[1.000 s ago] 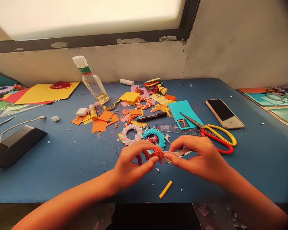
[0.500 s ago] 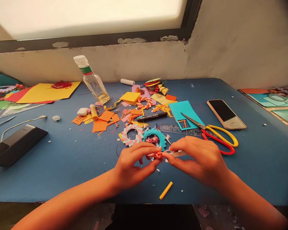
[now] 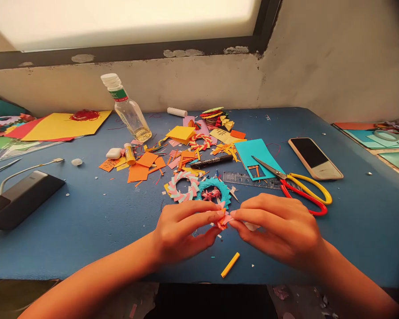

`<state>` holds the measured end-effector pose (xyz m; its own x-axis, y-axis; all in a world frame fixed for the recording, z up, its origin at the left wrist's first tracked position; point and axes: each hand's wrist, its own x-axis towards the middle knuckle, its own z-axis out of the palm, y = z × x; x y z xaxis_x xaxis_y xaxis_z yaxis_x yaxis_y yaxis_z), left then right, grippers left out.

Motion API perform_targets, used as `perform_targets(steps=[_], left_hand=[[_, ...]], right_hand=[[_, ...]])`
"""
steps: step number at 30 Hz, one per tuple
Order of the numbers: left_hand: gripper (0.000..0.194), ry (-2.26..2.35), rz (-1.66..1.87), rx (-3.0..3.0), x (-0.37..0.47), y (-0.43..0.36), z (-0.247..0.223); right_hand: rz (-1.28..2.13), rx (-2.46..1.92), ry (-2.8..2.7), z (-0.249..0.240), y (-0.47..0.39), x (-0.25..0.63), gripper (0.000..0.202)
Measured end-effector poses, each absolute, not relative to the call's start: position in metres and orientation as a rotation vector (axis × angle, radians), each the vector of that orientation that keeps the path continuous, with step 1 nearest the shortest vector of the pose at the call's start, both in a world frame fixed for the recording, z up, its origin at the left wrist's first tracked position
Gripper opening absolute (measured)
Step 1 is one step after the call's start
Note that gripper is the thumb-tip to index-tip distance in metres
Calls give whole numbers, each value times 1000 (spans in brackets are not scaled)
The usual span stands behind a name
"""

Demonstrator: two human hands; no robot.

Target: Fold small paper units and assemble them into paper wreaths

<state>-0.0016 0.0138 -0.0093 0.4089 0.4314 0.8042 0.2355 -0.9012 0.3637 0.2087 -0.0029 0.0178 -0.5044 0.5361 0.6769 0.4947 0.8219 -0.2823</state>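
Between my hands is a small folded paper piece [image 3: 223, 220] in pink and orange. My left hand [image 3: 186, 228] pinches it from the left with thumb and fingers. From the right, the thumb and forefinger of my right hand [image 3: 279, 226] close on its pink edge, and a pale strip shows beneath those fingers. Just beyond my fingertips lie a teal paper ring [image 3: 223, 190], with small pink folded pieces inside it, and a pink-and-white paper ring [image 3: 174, 191]. A yellow strip [image 3: 230, 265] lies nearer the table's front edge.
Red-and-yellow scissors [image 3: 310, 188] rest on the blue table [image 3: 103, 239] at right, near a phone [image 3: 314, 157]. Orange paper squares [image 3: 138, 174], a black marker [image 3: 213, 162] and a tilted-looking bottle [image 3: 131, 115] lie or stand farther back. At left is a black device [image 3: 29, 199] with a cable.
The folded piece has turned between my fingers. My right fingertips have shifted onto its pink edge, and the pale strip that stretched under my right hand is now mostly hidden.
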Motion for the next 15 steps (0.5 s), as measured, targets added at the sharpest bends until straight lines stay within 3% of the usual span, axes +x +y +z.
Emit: perform_targets(steps=[4, 8, 15], left_hand=[[35, 641, 1438, 2381, -4, 13, -7], [24, 672, 1407, 2268, -5, 10, -10], [17, 713, 1298, 2120, -5, 8, -10]], right_hand=[[249, -753, -2160, 20, -3, 206, 18], [456, -770, -2112, 22, -5, 202, 15], [561, -836, -2033, 18, -7, 196, 12]])
